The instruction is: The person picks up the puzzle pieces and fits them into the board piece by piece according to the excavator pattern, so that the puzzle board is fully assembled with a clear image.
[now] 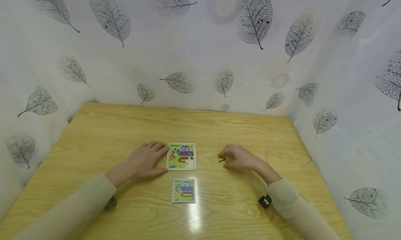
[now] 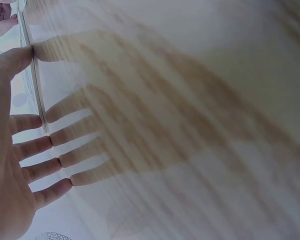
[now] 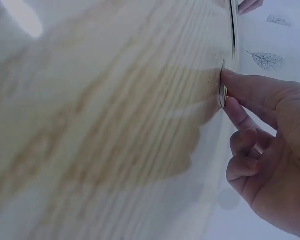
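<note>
A jigsaw puzzle in a white-edged square tray (image 1: 195, 157) shows a blue digger on green. Its lower right part is a pale bare patch. My left hand (image 1: 144, 162) lies at the tray's left side, fingers spread and fairly straight, thumb and fingertips touching its edge; the left wrist view shows this hand (image 2: 15, 150) side-on against the thin tray. To the tray's right, my right hand (image 1: 242, 159) pinches a small orange and green puzzle piece (image 1: 222, 160) between thumb and finger, low over the table. The right wrist view shows the piece (image 3: 223, 90) edge-on, the other fingers curled.
A picture card (image 1: 183, 191) with the same digger lies on the wooden table (image 1: 144, 208) in front of the tray. Black devices (image 1: 265, 201) sit at both wrists. Leaf-patterned white cloth (image 1: 188, 41) stands behind the table and at its sides.
</note>
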`<action>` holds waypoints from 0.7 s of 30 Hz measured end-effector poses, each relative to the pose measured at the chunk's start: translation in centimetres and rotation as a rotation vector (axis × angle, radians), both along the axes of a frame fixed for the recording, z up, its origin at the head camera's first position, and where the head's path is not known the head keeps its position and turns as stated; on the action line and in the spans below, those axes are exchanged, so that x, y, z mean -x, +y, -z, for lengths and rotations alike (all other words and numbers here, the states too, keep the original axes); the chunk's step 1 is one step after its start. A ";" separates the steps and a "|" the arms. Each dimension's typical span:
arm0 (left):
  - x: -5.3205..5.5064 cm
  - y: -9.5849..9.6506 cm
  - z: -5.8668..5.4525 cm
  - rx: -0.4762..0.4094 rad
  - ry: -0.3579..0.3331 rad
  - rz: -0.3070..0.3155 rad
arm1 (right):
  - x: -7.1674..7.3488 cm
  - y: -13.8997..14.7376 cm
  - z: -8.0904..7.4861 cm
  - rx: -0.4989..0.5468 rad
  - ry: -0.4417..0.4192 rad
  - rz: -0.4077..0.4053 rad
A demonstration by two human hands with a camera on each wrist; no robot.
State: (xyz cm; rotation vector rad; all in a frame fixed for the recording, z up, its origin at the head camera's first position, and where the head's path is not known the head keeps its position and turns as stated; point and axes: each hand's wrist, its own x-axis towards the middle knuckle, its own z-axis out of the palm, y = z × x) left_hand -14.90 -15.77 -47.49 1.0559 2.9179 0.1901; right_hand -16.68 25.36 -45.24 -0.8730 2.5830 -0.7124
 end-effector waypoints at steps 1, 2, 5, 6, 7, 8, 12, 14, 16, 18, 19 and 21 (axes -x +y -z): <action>0.0 0.0 0.0 -0.001 -0.002 0.000 | 0.0 0.0 0.0 0.000 -0.006 0.004; 0.0 0.0 0.0 -0.002 -0.003 0.001 | 0.0 -0.1 0.0 -0.003 -0.011 0.010; 0.0 0.0 0.0 -0.005 -0.007 0.003 | -0.1 -0.3 0.0 -0.024 -0.008 0.034; 0.0 0.0 0.0 -0.005 -0.006 0.004 | 0.0 -0.3 0.0 -0.034 -0.001 0.045; 0.0 0.0 0.1 -0.005 -0.005 0.005 | 0.0 -0.4 0.1 -0.046 0.009 0.057; 0.0 0.0 0.1 -0.006 -0.004 0.006 | 0.0 -0.4 0.1 -0.054 0.022 0.066; 0.0 0.1 0.0 -0.007 -0.001 0.005 | 0.1 -0.5 0.2 -0.065 0.062 0.102; 0.0 0.1 0.0 -0.008 -0.001 0.004 | 0.1 -0.5 0.3 -0.057 0.071 0.112; 0.0 0.1 0.0 -0.009 -0.003 0.002 | 0.0 -0.5 0.3 -0.050 0.059 0.132; 0.0 0.1 0.0 -0.009 -0.003 0.001 | 0.1 -0.5 0.3 -0.037 0.038 0.153; 0.0 0.1 0.0 -0.009 -0.002 0.001 | 0.1 -0.5 0.3 -0.029 0.024 0.167; 0.0 0.1 0.0 -0.008 -0.003 0.002 | 0.1 -0.6 0.3 -0.016 -0.008 0.196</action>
